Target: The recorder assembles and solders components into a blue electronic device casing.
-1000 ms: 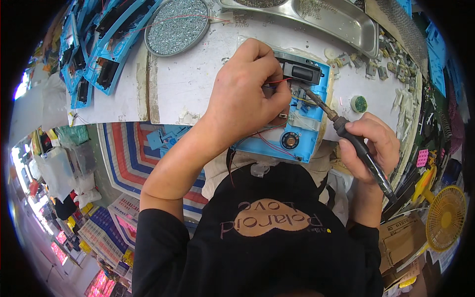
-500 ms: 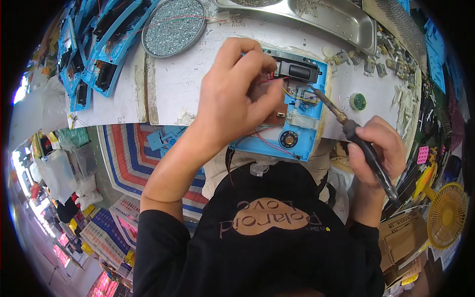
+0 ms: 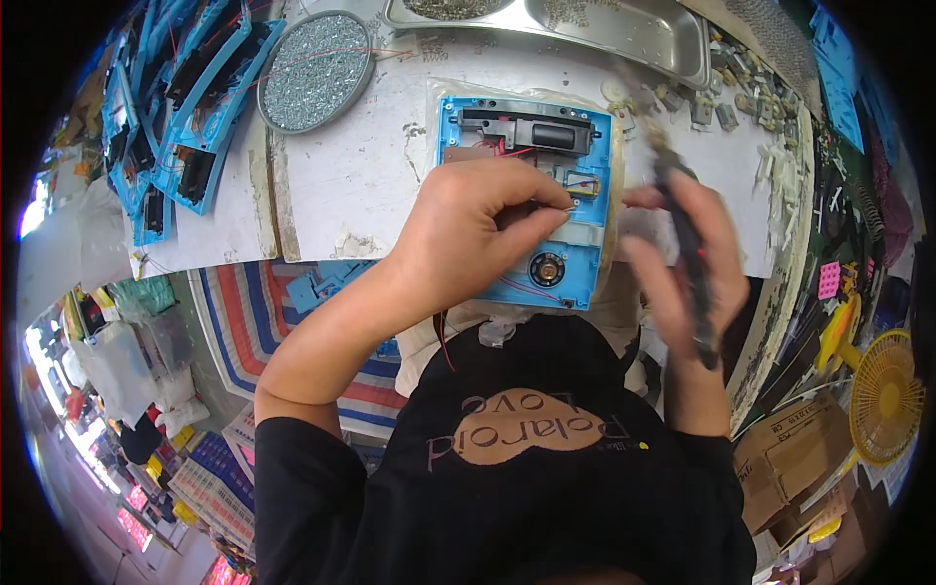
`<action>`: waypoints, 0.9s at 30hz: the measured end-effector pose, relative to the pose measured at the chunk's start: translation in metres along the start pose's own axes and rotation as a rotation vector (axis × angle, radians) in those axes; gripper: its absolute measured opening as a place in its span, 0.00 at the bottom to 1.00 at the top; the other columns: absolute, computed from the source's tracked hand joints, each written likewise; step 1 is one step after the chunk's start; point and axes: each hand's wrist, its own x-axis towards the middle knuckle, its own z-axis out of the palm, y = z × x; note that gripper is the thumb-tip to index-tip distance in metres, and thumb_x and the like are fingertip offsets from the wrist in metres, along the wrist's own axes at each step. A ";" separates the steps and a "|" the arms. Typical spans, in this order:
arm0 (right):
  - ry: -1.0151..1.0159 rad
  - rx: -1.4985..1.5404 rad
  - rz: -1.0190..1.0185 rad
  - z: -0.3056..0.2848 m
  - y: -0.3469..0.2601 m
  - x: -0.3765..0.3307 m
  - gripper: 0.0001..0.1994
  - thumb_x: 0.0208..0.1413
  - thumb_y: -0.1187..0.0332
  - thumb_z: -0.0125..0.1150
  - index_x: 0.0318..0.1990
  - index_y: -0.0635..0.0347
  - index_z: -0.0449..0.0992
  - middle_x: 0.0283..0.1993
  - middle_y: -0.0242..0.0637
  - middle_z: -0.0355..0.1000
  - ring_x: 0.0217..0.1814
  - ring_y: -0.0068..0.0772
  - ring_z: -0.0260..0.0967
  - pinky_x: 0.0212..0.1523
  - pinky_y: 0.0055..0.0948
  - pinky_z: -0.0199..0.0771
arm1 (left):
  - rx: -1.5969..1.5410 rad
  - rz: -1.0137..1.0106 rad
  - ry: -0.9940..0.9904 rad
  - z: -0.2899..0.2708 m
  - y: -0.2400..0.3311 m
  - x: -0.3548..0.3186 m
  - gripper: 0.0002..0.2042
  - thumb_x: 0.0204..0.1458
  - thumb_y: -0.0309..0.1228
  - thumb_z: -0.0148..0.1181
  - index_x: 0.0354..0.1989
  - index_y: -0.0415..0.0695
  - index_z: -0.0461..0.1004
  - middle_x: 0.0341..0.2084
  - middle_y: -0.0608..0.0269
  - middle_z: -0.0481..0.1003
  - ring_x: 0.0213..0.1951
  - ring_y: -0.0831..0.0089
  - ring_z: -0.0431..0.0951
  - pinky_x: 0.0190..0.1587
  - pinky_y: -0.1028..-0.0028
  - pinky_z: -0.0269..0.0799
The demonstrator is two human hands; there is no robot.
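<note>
A blue plastic housing (image 3: 586,255) lies on the table in front of me, holding a black battery-like block (image 3: 551,136), a brown circuit board (image 3: 466,154), red wires and a round speaker (image 3: 547,269). My left hand (image 3: 483,219) reaches over it and covers much of the board. Its thumb and forefinger are pinched together beside a small yellow-edged part (image 3: 583,183); whatever tiny thing they grip is hidden. To the right of the housing, my right hand (image 3: 707,258) holds a soldering iron (image 3: 685,229) by its black handle. Motion blurs the iron, its tip pointing away from me.
A round dish of small metal screws (image 3: 317,73) stands at the far left, near stacked blue housings (image 3: 200,146). A steel tray (image 3: 624,34) lies at the back. Small grey parts (image 3: 726,115) and white strips (image 3: 777,180) are scattered at right. A yellow fan (image 3: 885,400) stands lower right.
My left hand has shifted from the housing's upper part toward its middle, uncovering the black block. The soldering iron has left the housing, swinging up and away to its right with my right hand.
</note>
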 end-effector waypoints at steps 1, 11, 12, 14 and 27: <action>-0.043 0.010 0.006 0.009 0.000 0.005 0.31 0.50 0.84 0.67 0.64 0.65 0.69 0.46 0.42 0.76 0.50 0.35 0.76 0.54 0.31 0.73 | -0.034 -0.086 0.000 -0.001 0.002 -0.001 0.04 0.55 0.20 0.66 0.38 0.35 0.80 0.30 0.64 0.80 0.30 0.82 0.78 0.33 0.78 0.73; -0.001 -0.049 -0.083 0.028 -0.001 0.012 0.26 0.46 0.84 0.69 0.57 0.62 0.77 0.41 0.41 0.75 0.40 0.33 0.75 0.43 0.29 0.75 | 0.048 0.093 0.001 0.000 -0.003 -0.001 0.05 0.53 0.19 0.66 0.37 0.36 0.79 0.31 0.62 0.77 0.33 0.75 0.79 0.36 0.76 0.75; 0.011 -0.038 -0.095 0.018 -0.003 0.010 0.25 0.47 0.83 0.69 0.56 0.63 0.77 0.41 0.41 0.74 0.39 0.34 0.74 0.42 0.29 0.74 | 0.087 0.182 0.005 -0.001 -0.006 -0.001 0.06 0.51 0.18 0.66 0.37 0.36 0.79 0.33 0.61 0.77 0.34 0.72 0.79 0.37 0.74 0.75; 0.040 0.002 -0.079 -0.010 -0.007 0.002 0.22 0.49 0.79 0.70 0.54 0.65 0.77 0.40 0.42 0.74 0.35 0.35 0.71 0.39 0.29 0.72 | 0.178 0.267 -0.024 -0.004 -0.007 -0.004 0.07 0.49 0.18 0.67 0.36 0.37 0.79 0.36 0.59 0.76 0.36 0.66 0.79 0.38 0.72 0.76; -0.281 0.185 -0.025 -0.040 -0.001 -0.021 0.13 0.43 0.74 0.67 0.39 0.64 0.78 0.21 0.33 0.68 0.19 0.28 0.62 0.21 0.26 0.59 | 0.375 0.353 -0.115 -0.007 -0.006 -0.009 0.09 0.46 0.21 0.69 0.35 0.40 0.77 0.43 0.57 0.73 0.39 0.59 0.79 0.41 0.66 0.76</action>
